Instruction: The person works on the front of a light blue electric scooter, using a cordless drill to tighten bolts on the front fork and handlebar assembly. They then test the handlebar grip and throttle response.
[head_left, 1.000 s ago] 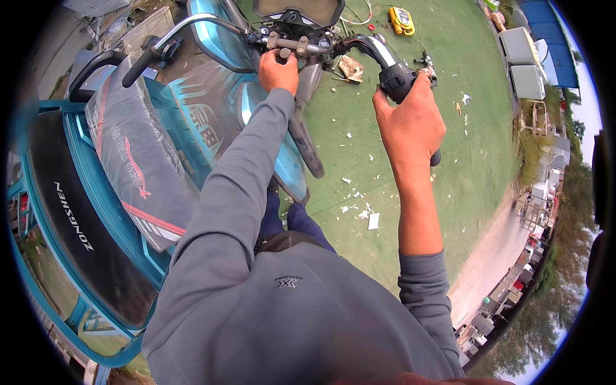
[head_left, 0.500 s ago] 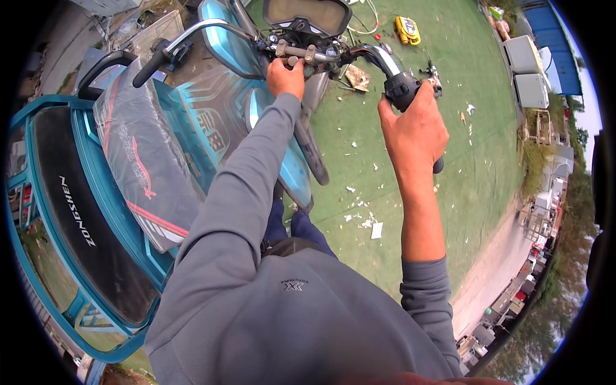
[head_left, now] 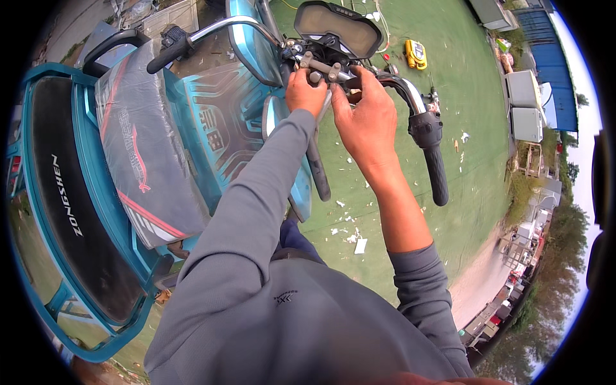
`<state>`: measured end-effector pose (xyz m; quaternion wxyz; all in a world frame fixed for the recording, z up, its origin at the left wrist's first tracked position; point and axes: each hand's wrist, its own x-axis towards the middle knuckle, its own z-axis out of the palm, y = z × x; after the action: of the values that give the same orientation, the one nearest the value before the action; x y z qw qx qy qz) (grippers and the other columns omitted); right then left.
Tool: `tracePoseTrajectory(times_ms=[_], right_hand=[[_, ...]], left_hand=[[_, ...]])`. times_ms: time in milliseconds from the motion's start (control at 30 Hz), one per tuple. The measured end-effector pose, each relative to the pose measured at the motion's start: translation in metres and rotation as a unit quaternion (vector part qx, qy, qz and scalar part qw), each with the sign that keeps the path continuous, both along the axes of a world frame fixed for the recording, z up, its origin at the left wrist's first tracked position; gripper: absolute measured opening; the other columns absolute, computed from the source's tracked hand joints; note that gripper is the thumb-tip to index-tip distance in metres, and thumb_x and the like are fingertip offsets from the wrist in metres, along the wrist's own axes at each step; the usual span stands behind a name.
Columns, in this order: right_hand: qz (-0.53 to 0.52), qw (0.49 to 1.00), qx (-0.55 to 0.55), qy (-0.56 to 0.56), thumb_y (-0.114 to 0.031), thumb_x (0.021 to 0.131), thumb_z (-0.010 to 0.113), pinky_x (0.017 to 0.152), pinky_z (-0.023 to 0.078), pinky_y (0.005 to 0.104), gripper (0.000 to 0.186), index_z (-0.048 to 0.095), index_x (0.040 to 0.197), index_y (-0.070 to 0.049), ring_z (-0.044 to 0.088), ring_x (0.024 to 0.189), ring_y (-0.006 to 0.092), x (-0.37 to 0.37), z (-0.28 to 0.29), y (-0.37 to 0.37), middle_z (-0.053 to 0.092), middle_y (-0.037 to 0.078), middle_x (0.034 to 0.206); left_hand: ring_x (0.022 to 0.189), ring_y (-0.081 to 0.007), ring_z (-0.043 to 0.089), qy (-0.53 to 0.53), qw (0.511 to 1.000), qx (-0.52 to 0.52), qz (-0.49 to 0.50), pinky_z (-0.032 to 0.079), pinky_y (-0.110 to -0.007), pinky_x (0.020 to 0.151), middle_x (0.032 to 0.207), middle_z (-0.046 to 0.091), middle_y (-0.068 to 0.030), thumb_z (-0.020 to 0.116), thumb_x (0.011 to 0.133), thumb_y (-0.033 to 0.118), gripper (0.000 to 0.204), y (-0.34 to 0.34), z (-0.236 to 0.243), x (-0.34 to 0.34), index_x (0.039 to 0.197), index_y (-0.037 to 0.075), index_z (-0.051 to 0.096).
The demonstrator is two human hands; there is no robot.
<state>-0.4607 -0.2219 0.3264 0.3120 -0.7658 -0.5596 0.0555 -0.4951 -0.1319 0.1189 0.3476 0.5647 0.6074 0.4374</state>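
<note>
A blue three-wheeled vehicle's handlebar (head_left: pixel 247 24) crosses the top, joined at its middle by a metal handlebar clamp (head_left: pixel 321 66). My left hand (head_left: pixel 305 96) is closed against the near side of the clamp, beside a small round metal knob (head_left: pixel 315 77); its fingertips are hidden, and what they pinch cannot be seen. Just right of it, my right hand (head_left: pixel 371 122) reaches up to the clamp's right end with thumb and forefinger apart. A dash display (head_left: pixel 337 31) sits beyond both hands. The right grip (head_left: pixel 436 176), black with a switch housing, hangs free of my hand.
To the left are a plastic-wrapped seat (head_left: pixel 151 151), a clear-covered footwell (head_left: pixel 215 122) and a blue-framed black backrest (head_left: pixel 86 199). Green matting (head_left: pixel 398 212) with scraps of white litter lies right. A yellow tool or case (head_left: pixel 416 54) rests on it. White appliances (head_left: pixel 525 90) stand farther right.
My right hand has let go of the right grip and moved left to the handlebar clamp. The handlebar and display appear shifted rightward in view. My left hand stays at the clamp.
</note>
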Motion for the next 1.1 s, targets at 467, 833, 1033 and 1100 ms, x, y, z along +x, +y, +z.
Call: tracePoseTrajectory(times_ms=[467,833,1033,1100], right_hand=[[0.005,0.992,0.03,0.125,-0.014,0.093,0.069,0.078,0.055,0.03,0.028,0.066,0.112,0.006,0.071,0.085,0.0178,0.019,0.006,0.018,0.074,0.013,0.097],[-0.121,0.979,0.123,0.107,0.001,0.096,0.061,0.067,0.055,0.0268,0.013,0.065,0.106,0.008,0.068,0.076,0.0167,0.057,0.052,-0.18,0.068,0.012,0.092],[-0.108,0.99,0.064,0.065,0.003,0.094,0.061,0.066,0.055,0.0275,0.01,0.065,0.102,0.008,0.067,0.072,0.0173,0.08,0.023,-0.256,0.069,0.014,0.091],[-0.172,0.979,0.056,0.095,0.002,0.094,0.061,0.066,0.054,0.0273,0.01,0.065,0.102,0.007,0.067,0.071,0.0167,0.084,0.01,-0.282,0.069,0.014,0.092]], left_hand=[[0.08,-0.0292,0.066,-0.056,0.998,0.002,0.031,0.053,-0.04,0.075,0.1,0.067,-0.0093,0.084,0.072,0.019,0.032,-0.004,-0.014,0.003,0.098,0.007,0.069],[0.076,-0.0226,0.064,-0.04,0.999,-0.009,0.006,0.053,-0.035,0.073,0.105,0.065,-0.0059,0.082,0.072,0.014,0.034,-0.002,-0.002,0.006,0.105,0.009,0.071],[0.067,-0.0146,0.056,-0.038,0.999,0.025,0.006,0.05,-0.031,0.068,0.099,0.066,-0.0041,0.083,0.071,0.012,0.037,0.0,-0.015,0.003,0.106,0.005,0.072],[0.067,-0.0155,0.057,-0.033,0.999,0.024,0.004,0.05,-0.032,0.068,0.099,0.065,-0.005,0.084,0.071,0.013,0.037,-0.003,-0.007,0.007,0.105,0.005,0.072]])
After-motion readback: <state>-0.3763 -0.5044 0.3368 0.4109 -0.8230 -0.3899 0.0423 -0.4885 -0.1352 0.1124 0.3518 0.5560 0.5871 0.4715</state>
